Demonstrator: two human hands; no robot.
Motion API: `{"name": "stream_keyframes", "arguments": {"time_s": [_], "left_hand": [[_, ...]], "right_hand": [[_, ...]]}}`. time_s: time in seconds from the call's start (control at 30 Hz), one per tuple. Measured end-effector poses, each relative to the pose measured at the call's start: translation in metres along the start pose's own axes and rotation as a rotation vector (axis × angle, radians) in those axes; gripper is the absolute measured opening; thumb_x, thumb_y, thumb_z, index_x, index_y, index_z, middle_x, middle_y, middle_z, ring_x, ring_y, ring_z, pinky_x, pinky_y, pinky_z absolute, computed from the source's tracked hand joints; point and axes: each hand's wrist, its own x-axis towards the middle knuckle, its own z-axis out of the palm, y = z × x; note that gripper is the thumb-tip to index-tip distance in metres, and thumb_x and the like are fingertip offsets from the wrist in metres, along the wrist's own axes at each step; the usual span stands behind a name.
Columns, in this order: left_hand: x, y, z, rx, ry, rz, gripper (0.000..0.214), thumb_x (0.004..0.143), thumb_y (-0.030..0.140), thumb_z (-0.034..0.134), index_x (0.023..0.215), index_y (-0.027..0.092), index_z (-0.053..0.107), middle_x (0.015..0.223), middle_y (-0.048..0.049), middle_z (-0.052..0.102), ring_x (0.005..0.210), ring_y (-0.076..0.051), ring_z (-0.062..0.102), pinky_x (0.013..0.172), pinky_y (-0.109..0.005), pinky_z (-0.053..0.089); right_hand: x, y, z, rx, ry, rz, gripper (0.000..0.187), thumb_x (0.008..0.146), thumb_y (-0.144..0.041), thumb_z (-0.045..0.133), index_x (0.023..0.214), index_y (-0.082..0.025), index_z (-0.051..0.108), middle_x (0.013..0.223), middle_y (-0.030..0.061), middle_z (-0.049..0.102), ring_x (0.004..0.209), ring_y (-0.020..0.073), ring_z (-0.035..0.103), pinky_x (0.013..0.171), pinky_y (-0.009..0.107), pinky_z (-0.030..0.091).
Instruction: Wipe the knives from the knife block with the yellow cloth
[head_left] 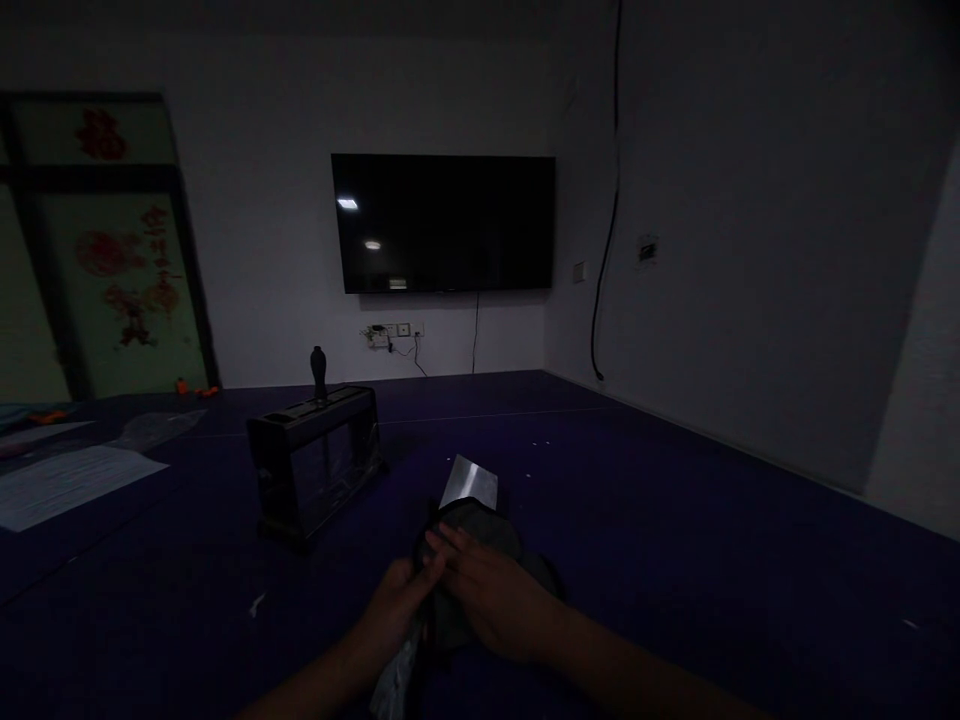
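At six o'clock, over a purple surface [675, 560]: one dark grey cloth article [480, 525], silvery plate [470, 483] showing beyond its twelve o'clock edge. Left hand [401, 597]: clamped on the article's nine o'clock side. Right hand [499, 595]: laid across its top; grip beneath, cannot tell. At eight o'clock: black frame [322, 409], upright handle [319, 373].

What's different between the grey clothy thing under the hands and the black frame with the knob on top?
The grey clothy thing has rounded edges; the black frame is boxy, with a knob. The left hand and right hand touch the grey clothy thing; the black frame stands untouched. Both look dark.
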Motion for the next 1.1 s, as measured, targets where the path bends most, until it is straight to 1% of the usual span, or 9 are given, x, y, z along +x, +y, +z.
{"name": "stream_keyframes", "arguments": {"time_s": [0.17,0.3,0.4,0.53,0.7,0.83,0.93,1.0,1.1], "left_hand": [[0.001,-0.003,-0.001,-0.056,-0.019,0.071,0.056,0.055,0.064,0.065,0.077,0.013,0.065,0.068,-0.0056,0.063,0.069,-0.018,0.058,0.068,-0.027,0.045],[-0.001,0.004,0.003,-0.016,0.006,0.07,0.056,0.052,0.069,0.062,0.064,0.015,0.065,0.065,-0.0068,0.063,0.071,-0.022,0.058,0.064,-0.027,0.045],[-0.003,0.007,0.004,-0.01,-0.002,0.065,0.056,0.05,0.071,0.062,0.06,0.015,0.064,0.065,-0.007,0.063,0.072,-0.021,0.058,0.066,-0.027,0.045],[-0.004,0.009,0.003,-0.05,-0.046,0.071,0.054,0.053,0.067,0.063,0.062,0.014,0.064,0.068,-0.0063,0.064,0.071,-0.019,0.057,0.069,-0.027,0.044],[-0.004,0.008,0.001,-0.05,-0.096,0.091,0.053,0.058,0.064,0.062,0.069,0.013,0.065,0.065,-0.0049,0.062,0.067,-0.017,0.055,0.07,-0.027,0.043],[-0.001,0.004,-0.001,-0.035,-0.077,0.079,0.053,0.057,0.066,0.061,0.063,0.013,0.061,0.06,-0.0031,0.058,0.062,-0.015,0.052,0.066,-0.026,0.042],[0.002,-0.001,-0.004,-0.037,-0.086,0.065,0.053,0.057,0.066,0.061,0.062,0.013,0.059,0.056,-0.0013,0.055,0.06,-0.014,0.05,0.063,-0.025,0.041],[0.004,-0.005,-0.006,-0.022,-0.088,0.06,0.053,0.059,0.066,0.06,0.062,0.013,0.058,0.054,0.0003,0.051,0.054,-0.011,0.046,0.057,-0.023,0.038],[0.005,-0.009,-0.008,0.021,-0.059,0.054,0.054,0.06,0.067,0.058,0.062,0.013,0.057,0.05,0.0022,0.047,0.047,-0.008,0.04,0.049,-0.021,0.032]], "right_hand": [[0.0,0.001,0.0,-0.005,-0.001,-0.007,0.066,0.07,-0.005,0.039,0.135,-0.008,0.03,0.145,0.0116,0.022,0.134,0.0201,0.007,0.109,0.039,0.017],[0.0,0.003,0.003,0.007,0.015,0.006,0.069,0.069,-0.005,0.041,0.136,-0.008,0.027,0.146,0.0113,0.02,0.134,0.0199,0.008,0.109,0.04,0.018],[0.0,0.005,0.005,0.008,0.043,0.066,0.069,0.069,-0.005,0.04,0.137,-0.01,0.027,0.146,0.0102,0.019,0.134,0.0196,0.009,0.109,0.04,0.019],[0.0,0.006,0.009,-0.007,0.091,0.145,0.068,0.071,-0.004,0.039,0.137,-0.011,0.027,0.146,0.0099,0.019,0.134,0.02,0.009,0.109,0.041,0.021],[0.0,0.007,0.011,-0.022,0.118,0.17,0.069,0.07,-0.003,0.038,0.137,-0.01,0.027,0.145,0.0107,0.022,0.134,0.0198,0.01,0.109,0.04,0.021],[-0.001,0.008,0.012,-0.029,0.137,0.191,0.07,0.068,-0.001,0.037,0.137,-0.01,0.027,0.145,0.0108,0.022,0.134,0.0193,0.009,0.108,0.04,0.021],[-0.001,0.009,0.013,-0.029,0.145,0.21,0.069,0.069,-0.001,0.037,0.137,-0.009,0.028,0.145,0.0115,0.022,0.134,0.0198,0.008,0.108,0.04,0.022],[-0.001,0.01,0.014,-0.028,0.152,0.227,0.068,0.069,-0.002,0.037,0.137,-0.009,0.028,0.145,0.0117,0.022,0.134,0.02,0.008,0.108,0.041,0.022],[-0.001,0.011,0.016,-0.029,0.167,0.241,0.068,0.069,-0.002,0.038,0.137,-0.009,0.029,0.145,0.0119,0.022,0.134,0.0203,0.009,0.108,0.041,0.022]]}}
